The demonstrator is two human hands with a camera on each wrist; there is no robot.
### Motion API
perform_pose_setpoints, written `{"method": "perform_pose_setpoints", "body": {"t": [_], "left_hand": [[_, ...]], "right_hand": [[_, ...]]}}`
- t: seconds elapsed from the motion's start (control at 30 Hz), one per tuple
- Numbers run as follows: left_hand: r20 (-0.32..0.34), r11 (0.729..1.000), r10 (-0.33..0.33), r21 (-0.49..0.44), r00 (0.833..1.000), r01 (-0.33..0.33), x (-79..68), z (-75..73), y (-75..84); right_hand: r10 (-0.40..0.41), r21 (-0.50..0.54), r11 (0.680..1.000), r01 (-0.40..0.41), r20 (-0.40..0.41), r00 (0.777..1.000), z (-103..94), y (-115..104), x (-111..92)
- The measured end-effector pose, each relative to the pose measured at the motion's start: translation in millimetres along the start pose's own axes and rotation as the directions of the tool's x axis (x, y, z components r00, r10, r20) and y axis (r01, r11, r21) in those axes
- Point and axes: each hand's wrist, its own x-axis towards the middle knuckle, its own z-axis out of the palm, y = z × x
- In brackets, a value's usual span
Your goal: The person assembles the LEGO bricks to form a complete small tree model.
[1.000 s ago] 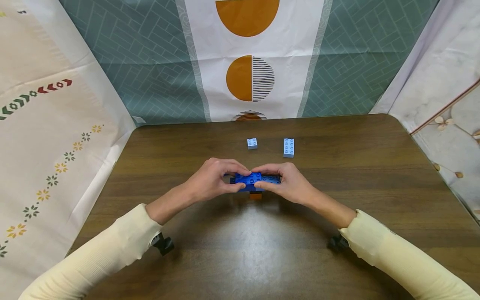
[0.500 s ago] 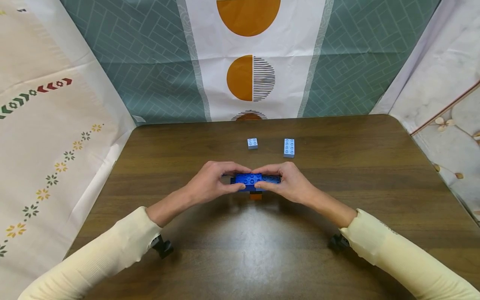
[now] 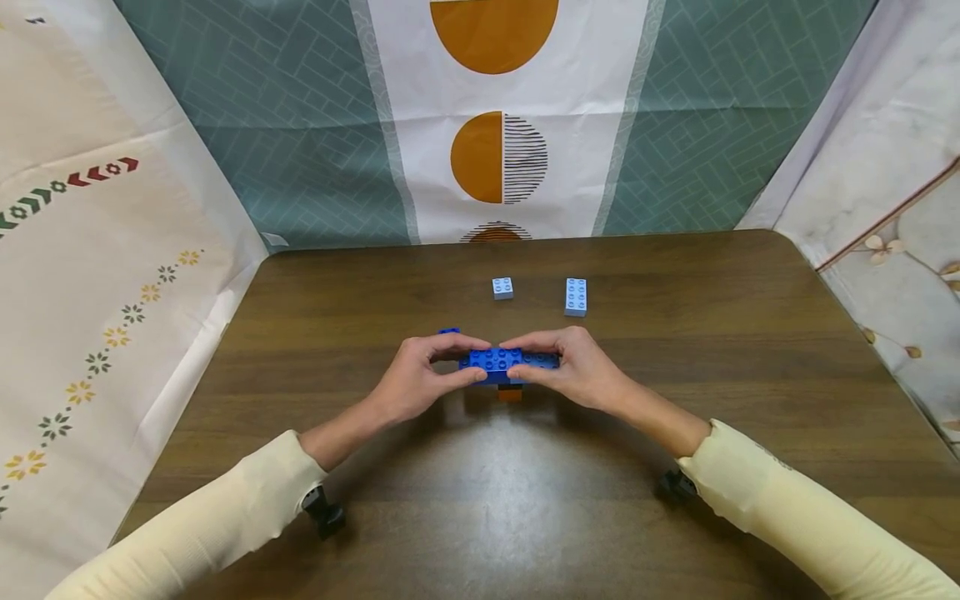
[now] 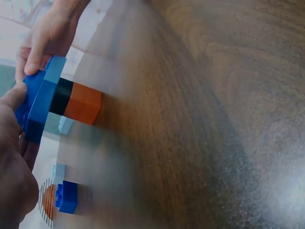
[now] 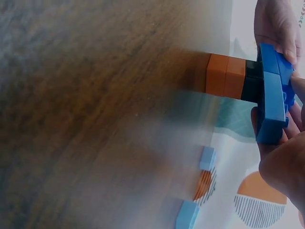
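A toy building-brick stack stands on the table. Orange bricks [image 5: 225,76] form its foot, with a black brick [image 5: 252,82] above them. Across the black one lies a wider layer of blue bricks [image 5: 272,112], and a blue eight-stud brick [image 3: 495,359] sits on top at its middle. My left hand [image 3: 411,379] holds the top brick's left end between thumb and fingers. From the other side, my right hand [image 3: 583,371] pinches the same brick's right end, its palm round the right end of the wider layer. Both thumbs lie along the front face.
Just behind my left fingers lies a loose blue brick [image 4: 69,196]. Farther back are a small light-blue brick [image 3: 502,288] and a longer light-blue brick [image 3: 576,297]. Patterned cloths [image 3: 307,125] hang behind and beside the wooden table [image 3: 360,292].
My left hand has shifted slightly left and down, uncovering the loose blue brick behind its fingers. The right hand and the stack stay nearly still.
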Motion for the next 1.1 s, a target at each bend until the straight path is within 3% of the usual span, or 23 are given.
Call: {"method": "perform_pose_setpoints", "body": {"t": [0.4, 0.73, 1.1], "left_hand": [[-0.032, 1.000, -0.009, -0.018, 0.999, 0.009, -4.8, 4.8, -2.2], [0.024, 0.998, 0.027, 0.064, 0.999, -0.029, 2.2, -6.7, 1.5], [0.039, 0.999, 0.013, 0.049, 0.999, -0.015, 0.1, -7.6, 0.6]], "right_hand": [[-0.010, 0.003, 1.000, 0.010, -0.019, 1.000, 3.5, 4, -2], [0.001, -0.040, 0.999, -0.001, -0.011, 1.000, -1.0, 1, -1], [-0.001, -0.054, 0.999, 0.000, -0.032, 0.999, 1.3, 1, -3]]}}
